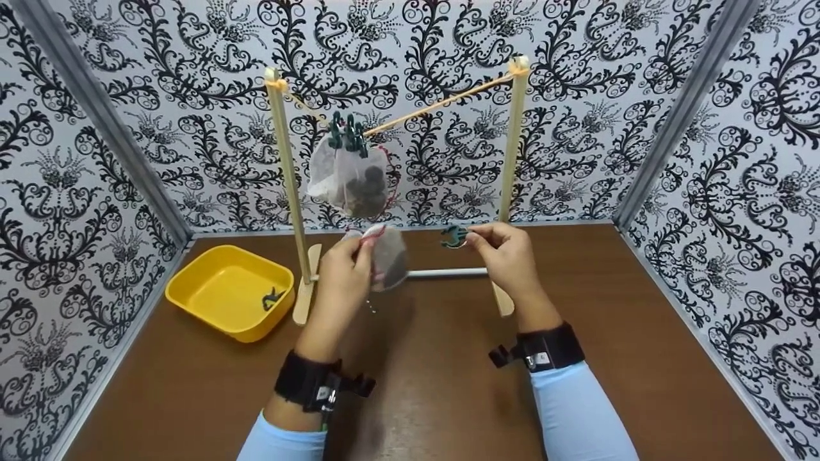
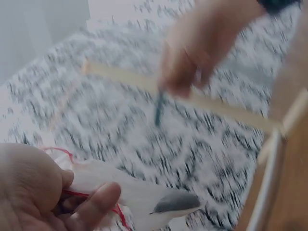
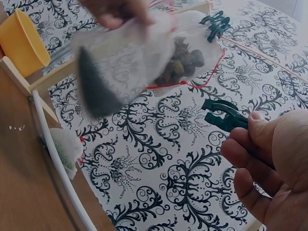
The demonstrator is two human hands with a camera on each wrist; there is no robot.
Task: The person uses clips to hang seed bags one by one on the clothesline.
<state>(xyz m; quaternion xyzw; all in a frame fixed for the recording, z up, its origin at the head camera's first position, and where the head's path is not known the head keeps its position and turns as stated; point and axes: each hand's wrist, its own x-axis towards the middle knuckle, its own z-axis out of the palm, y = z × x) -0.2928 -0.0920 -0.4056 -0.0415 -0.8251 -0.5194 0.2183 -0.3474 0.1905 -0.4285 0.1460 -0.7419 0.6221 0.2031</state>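
Observation:
My left hand pinches the top of a white mesh drawstring bag with a red cord; something dark fills its lower end. To the right, my right hand pinches a dark green plastic clip between thumb and fingertips, its jaws pointing left toward the bags. Above the held bag, mesh bags hang bunched together on an orange string by several green clips. Brown lumps show through the front hanging bag in the right wrist view.
The string sags between two wooden posts, joined low down by a white rod. At the left stands a yellow tub with a dark clip inside. Another mesh bag with green contents sits behind the rod. Patterned walls enclose the table.

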